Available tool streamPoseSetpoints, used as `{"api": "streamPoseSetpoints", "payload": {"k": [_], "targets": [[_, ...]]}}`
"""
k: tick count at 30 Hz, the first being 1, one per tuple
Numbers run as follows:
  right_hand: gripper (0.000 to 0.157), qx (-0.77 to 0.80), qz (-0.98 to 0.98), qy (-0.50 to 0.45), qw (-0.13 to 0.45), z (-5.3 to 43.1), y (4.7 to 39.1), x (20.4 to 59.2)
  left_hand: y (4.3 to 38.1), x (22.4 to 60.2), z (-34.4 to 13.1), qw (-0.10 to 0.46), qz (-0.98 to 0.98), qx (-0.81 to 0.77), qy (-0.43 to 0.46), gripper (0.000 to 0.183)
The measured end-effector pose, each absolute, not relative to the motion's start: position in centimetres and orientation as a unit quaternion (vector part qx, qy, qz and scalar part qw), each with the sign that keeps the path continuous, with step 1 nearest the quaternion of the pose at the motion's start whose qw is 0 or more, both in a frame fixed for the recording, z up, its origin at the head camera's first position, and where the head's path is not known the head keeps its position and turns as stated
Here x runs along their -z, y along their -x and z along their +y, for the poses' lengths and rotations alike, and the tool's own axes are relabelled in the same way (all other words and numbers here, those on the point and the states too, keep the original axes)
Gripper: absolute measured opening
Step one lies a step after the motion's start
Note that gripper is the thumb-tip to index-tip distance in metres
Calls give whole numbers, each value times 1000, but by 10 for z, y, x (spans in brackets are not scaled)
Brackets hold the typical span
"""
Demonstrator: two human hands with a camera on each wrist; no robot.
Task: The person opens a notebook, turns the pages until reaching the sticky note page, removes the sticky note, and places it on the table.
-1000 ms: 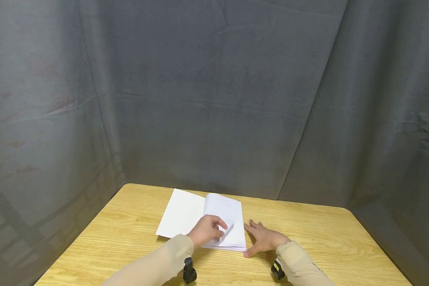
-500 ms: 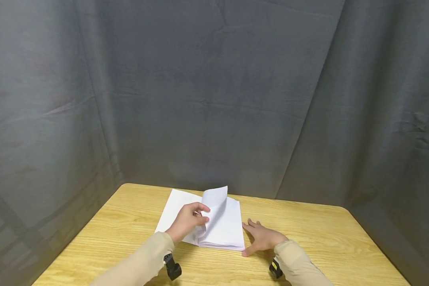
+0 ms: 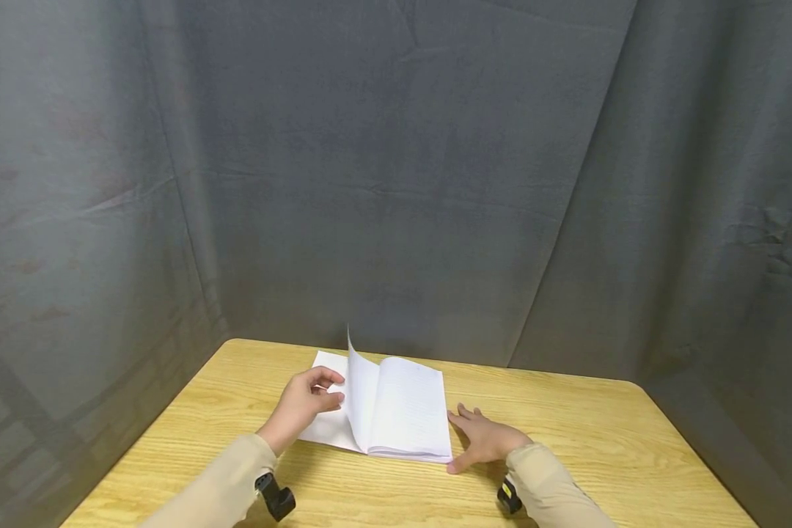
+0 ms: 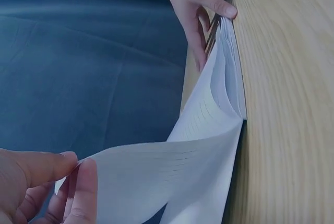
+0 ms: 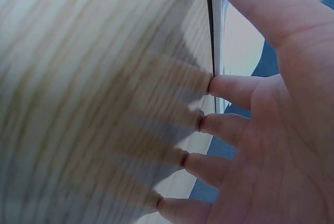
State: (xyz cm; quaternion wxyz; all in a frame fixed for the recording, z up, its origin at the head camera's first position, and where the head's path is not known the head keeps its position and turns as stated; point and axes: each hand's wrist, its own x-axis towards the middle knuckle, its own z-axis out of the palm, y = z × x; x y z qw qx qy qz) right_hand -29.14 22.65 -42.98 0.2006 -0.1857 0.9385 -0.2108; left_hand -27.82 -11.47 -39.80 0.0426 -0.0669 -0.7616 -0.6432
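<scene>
White page (image 3: pixel 363 400) held up by left hand (image 3: pixel 297 408)

Notebook (image 3: pixel 412 411) lies open on the table (image 3: pixel 581 433), between the hands. The page stands curved, just right of the left hand; a flat white leaf (image 3: pixel 330 433) lies beneath that hand. Left hand pinches the page's free edge, thumb against fingers, presumably so the sheet can swing about the spine without creasing. Right hand (image 3: pixel 488 441) is spread, fingertips on the table along the notebook's outer edge, thumb at its near corner; likely a brace against sliding. Firmness of that press: cannot tell.

Edges: table's far edge runs close behind the notebook, beyond both hands, with grey curtain (image 3: pixel 383 183) past it. Sideways room looks ample, the table extending outward from either hand.
</scene>
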Motion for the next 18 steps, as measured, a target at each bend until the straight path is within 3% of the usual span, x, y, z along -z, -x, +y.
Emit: {"api": "streamPoseSetpoints", "payload": {"k": [18], "targets": [[104,210,939,190,196,226,291,432,266,430,-159,34,-793,608,-16,26]]}}
